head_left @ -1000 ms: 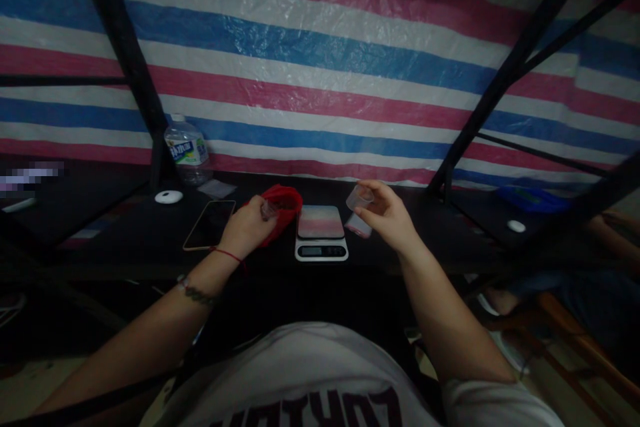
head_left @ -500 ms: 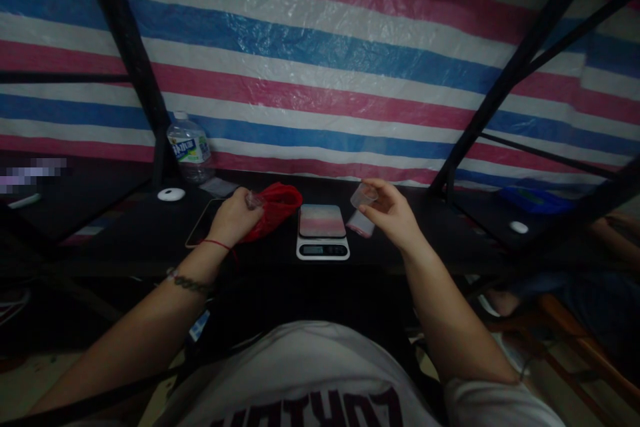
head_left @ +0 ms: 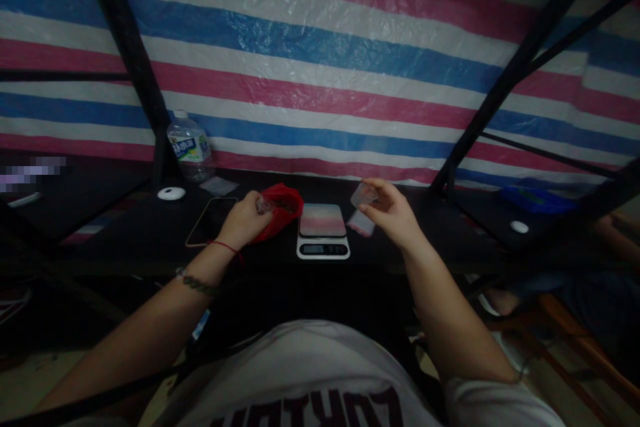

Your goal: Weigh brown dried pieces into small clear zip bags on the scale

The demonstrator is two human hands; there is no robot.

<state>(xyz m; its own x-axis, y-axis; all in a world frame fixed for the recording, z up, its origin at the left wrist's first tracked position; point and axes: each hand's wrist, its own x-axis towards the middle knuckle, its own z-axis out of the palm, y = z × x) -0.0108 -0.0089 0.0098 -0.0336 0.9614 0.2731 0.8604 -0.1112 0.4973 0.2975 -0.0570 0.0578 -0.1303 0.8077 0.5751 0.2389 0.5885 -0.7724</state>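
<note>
Slanting from near left to far right, the red bag (head_left: pixel 273 227) opens toward the white scale (head_left: pixel 323 222), just beside it; the left hand (head_left: pixel 245 219) is clamped on a small clear object (head_left: pixel 264 204) at the bag's mouth, the right hand (head_left: pixel 393 213) on a clear cup (head_left: pixel 363 196).

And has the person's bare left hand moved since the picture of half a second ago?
Yes: the left hand went rightward, nearer to the white digital scale, and it covers less of the flat black phone.
</note>
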